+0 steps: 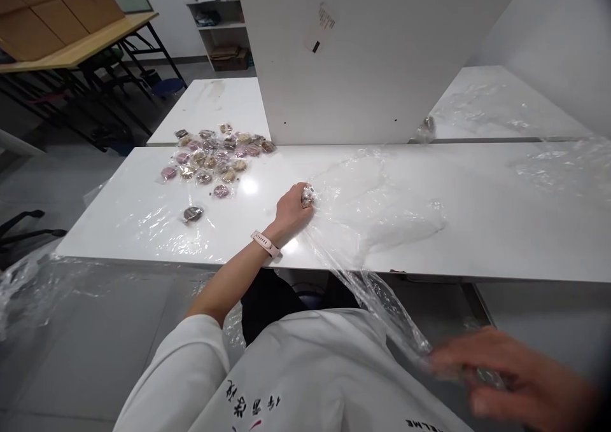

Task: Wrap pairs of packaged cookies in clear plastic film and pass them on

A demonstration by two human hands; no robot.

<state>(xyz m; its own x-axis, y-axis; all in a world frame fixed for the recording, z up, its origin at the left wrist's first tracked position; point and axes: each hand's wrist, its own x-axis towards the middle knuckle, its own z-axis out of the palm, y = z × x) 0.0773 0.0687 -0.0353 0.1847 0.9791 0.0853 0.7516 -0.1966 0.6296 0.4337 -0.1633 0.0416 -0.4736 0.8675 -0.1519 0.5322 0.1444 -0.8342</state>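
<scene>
My left hand (292, 208), with a pale pink band at its wrist, is closed around a small wrapped brownish item (308, 196) over the white table. Clear plastic film (382, 298) stretches from beside that hand, over the table's front edge, down to my right hand (520, 375). The right hand is smeared by motion at the lower right, with its fingers closed on the film. More loose film (377, 209) lies crumpled on the tabletop right of my left hand. Left of it sits a pile of small round wrapped pieces (210, 158) in brown, tan and pink.
A single dark wrapped piece (193, 214) lies apart in front of the pile. Behind the white table (487, 228) rises a white panel (372, 56), with another wrapped piece (426, 128) beside its right edge. Film (28, 285) hangs at the left; cardboard boxes (62, 12) stand farther back.
</scene>
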